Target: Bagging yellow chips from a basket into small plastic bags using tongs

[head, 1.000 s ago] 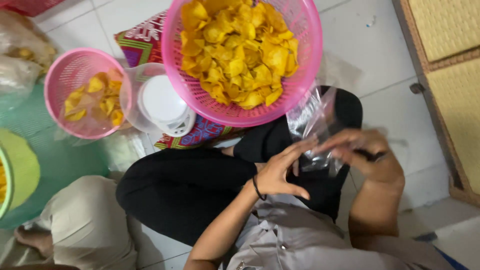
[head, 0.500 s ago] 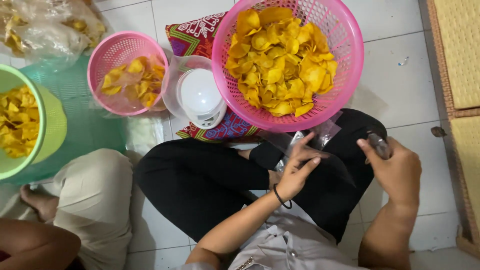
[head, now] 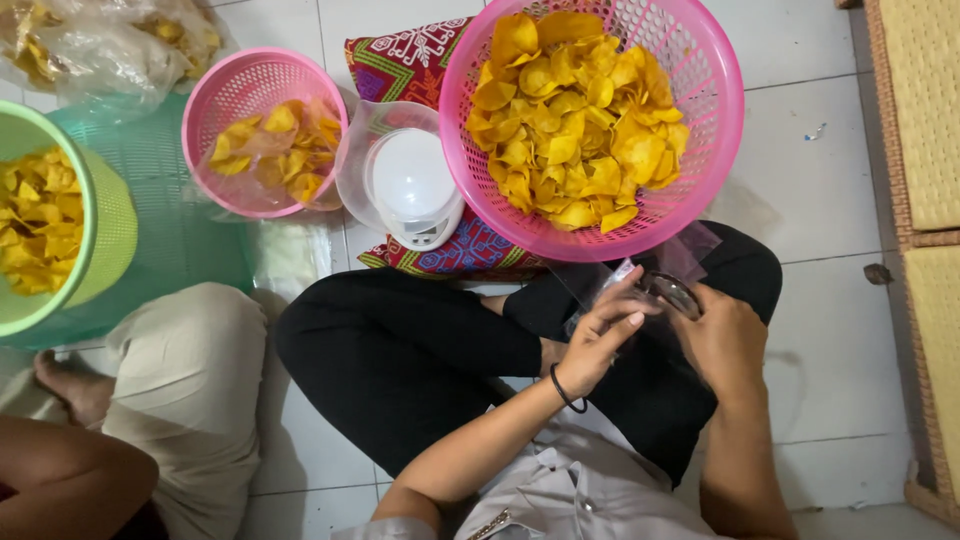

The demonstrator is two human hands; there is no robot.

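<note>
Both hands [head: 660,335] have drawn together on the clear bag [head: 650,270]

The green bowl [head: 70,215] is getting cut off by the left edge. The top edge is cutting the big pink basket [head: 705,120] and the bag of chips [head: 110,50]. The right hand [head: 725,340] is hiding most of a small dark thing [head: 672,292], too small to tell. The clear bag [head: 690,250] is looking blurry.

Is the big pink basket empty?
No, the big pink basket is heaped with yellow chips, while both hands hold a clear plastic bag below it.
</note>
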